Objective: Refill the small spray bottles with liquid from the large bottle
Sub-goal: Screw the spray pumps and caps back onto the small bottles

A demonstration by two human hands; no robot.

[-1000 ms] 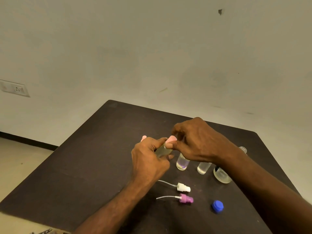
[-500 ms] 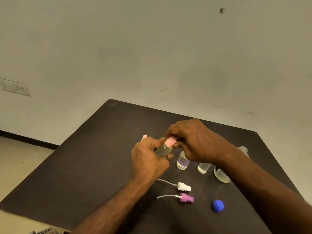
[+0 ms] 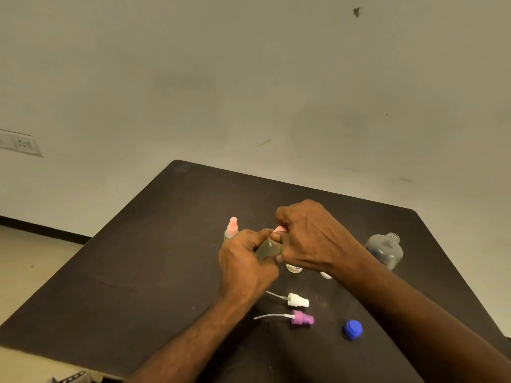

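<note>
Capping step, by the look of it: left hand [image 3: 246,261] gripping a small spray bottle [image 3: 268,248] of yellowish liquid above the table [image 3: 138,272], right hand [image 3: 307,236] fingers pinched on its pink sprayer top [image 3: 279,229] (mostly hidden). Next, probably: twisting snug, then the white sprayer [image 3: 297,300].

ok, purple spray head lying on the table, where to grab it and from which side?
Pinch the purple spray head across its chunky collar, coming straight down from above. It lies flat on the table with its thin dip tube trailing left, and the white spray head sits close behind, so avoid those sides.
</note>
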